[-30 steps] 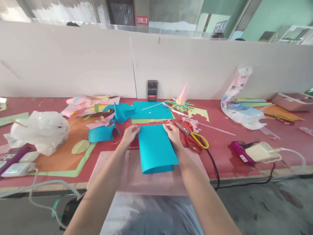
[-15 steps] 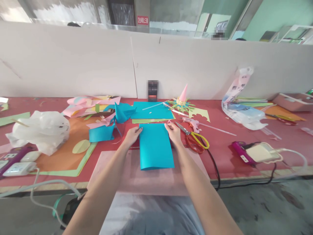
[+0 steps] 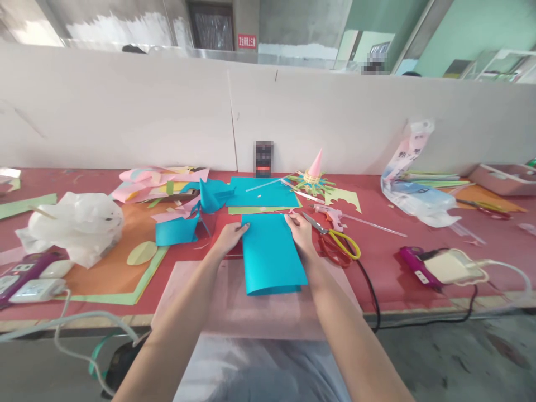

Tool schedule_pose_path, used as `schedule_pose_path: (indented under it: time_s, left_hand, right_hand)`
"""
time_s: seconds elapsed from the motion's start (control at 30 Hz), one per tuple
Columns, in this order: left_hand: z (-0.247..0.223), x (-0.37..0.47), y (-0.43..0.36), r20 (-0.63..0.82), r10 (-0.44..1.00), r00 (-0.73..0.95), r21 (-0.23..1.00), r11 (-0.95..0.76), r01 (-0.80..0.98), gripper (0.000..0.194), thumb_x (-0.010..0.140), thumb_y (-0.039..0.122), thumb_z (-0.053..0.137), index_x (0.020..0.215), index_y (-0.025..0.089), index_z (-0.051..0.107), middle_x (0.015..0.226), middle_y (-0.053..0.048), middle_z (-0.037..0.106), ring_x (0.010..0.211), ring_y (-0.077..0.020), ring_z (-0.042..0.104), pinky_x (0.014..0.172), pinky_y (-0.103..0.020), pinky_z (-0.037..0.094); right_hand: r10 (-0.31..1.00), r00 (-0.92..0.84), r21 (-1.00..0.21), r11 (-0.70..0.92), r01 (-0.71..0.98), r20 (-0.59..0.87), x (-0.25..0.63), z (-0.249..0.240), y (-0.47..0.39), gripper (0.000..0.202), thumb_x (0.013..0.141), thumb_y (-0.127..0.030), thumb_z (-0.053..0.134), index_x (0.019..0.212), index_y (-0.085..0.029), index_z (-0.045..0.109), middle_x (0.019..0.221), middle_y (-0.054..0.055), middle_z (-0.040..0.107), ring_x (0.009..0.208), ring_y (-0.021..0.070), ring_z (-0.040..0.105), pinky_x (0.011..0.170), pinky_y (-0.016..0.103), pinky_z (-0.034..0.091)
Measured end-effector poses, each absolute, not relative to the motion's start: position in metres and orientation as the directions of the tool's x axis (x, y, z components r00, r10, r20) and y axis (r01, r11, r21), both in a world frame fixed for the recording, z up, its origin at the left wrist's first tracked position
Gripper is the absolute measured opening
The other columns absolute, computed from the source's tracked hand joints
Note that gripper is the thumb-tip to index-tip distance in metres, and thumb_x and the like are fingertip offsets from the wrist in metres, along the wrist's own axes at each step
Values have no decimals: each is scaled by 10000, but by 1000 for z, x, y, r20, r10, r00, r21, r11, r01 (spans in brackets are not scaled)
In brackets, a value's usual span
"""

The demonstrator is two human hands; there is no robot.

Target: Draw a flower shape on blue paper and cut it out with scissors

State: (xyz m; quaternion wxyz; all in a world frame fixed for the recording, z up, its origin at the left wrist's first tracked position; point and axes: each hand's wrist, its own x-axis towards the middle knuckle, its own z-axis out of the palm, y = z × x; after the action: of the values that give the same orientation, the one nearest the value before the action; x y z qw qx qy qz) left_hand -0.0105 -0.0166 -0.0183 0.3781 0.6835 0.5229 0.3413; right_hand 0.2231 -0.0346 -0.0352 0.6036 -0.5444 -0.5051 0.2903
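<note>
A folded blue paper (image 3: 272, 254) hangs over the pink board (image 3: 184, 290), its lower edges slightly apart. My left hand (image 3: 231, 235) pinches its upper left corner between thumb and fingers. At the upper right corner, my right hand (image 3: 299, 230) has a similar grip. Scissors with yellow and red handles (image 3: 335, 237) lie just right of my right hand, beside a pink glue gun (image 3: 330, 216). Behind the folded paper is a flat blue sheet (image 3: 263, 192). Blue paper scraps (image 3: 176, 230) lie left of my left hand.
A pink cone piece (image 3: 315, 167) stands behind the glue gun. To the left are a white plastic bag (image 3: 75, 223) and orange paper (image 3: 104, 273). A purple power strip (image 3: 419, 268) with a black cable lies right. A white partition (image 3: 167, 111) rises behind.
The lower edge of the folded blue paper has swung slightly right and its two layers have parted a little more. Both hands keep their grip. The whole view has shifted slightly.
</note>
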Motion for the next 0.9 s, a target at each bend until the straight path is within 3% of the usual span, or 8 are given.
schedule_pose_path:
  time_s: [0.23, 0.33, 0.5, 0.73, 0.9]
  left_hand:
    - [-23, -13, -14, 109, 985, 137, 881, -160, 445, 508, 696, 640, 493, 488, 196, 360, 477, 50, 295, 481, -91, 303, 486, -245, 193]
    - [-23, -13, -15, 92, 985, 144, 910, -142, 389, 500, 663, 641, 550, 499, 189, 413, 478, 44, 362, 494, -105, 362, 492, -244, 231]
    - [-25, -16, -15, 52, 952, 302, 954, -137, 267, 412, 572, 564, 684, 614, 180, 542, 575, 3, 547, 611, -168, 509, 571, -268, 355]
    - [-27, -16, -10, 134, 969, 207, 920, -199, 338, 364, 671, 509, 581, 566, 189, 441, 557, 37, 462, 569, -131, 463, 576, -257, 333]
    - [-20, -14, -14, 71, 955, 288, 933, -166, 319, 332, 675, 501, 592, 646, 174, 540, 651, -8, 579, 661, -176, 542, 622, -277, 391]
  right_hand:
    - [903, 303, -947, 255, 194, 305, 224, -42, -33, 348, 746, -522, 604, 783, -179, 651, 713, 35, 664, 643, 185, 589, 600, 282, 438]
    - [895, 318, -946, 261, 192, 311, 224, -43, -32, 345, 749, -514, 604, 803, -177, 650, 740, 41, 671, 670, 189, 594, 629, 286, 448]
    - [869, 374, -940, 249, 232, 323, 226, -42, -31, 362, 739, -528, 598, 769, -171, 642, 723, 43, 657, 661, 185, 575, 616, 282, 442]
    - [889, 338, -944, 242, 224, 308, 221, -40, -33, 378, 742, -557, 580, 775, -186, 647, 608, 10, 612, 540, 158, 519, 537, 272, 402]
    - [863, 376, -934, 253, 253, 336, 222, -42, -33, 398, 749, -567, 562, 768, -178, 645, 695, 33, 655, 631, 178, 572, 604, 281, 436]
